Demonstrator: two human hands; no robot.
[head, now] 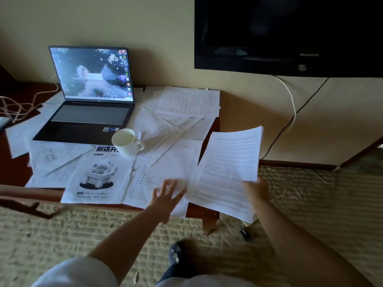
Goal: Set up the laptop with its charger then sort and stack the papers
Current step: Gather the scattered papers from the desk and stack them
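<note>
Laptop (91, 94) up and running at the far left, papers barely started.
Right hand (256, 189) pinches a sheaf (228, 168) near right; left hand (167, 193), fingers spread, reaches over loose sheets (186, 104) scattered across the desk (12, 172). Charger hookup unclear.

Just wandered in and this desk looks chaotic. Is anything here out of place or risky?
Yes. A white mug stands on loose, crisscrossed papers beside the open laptop, so pulling sheets could tip it. Some papers overhang the desk's front edge.
</note>
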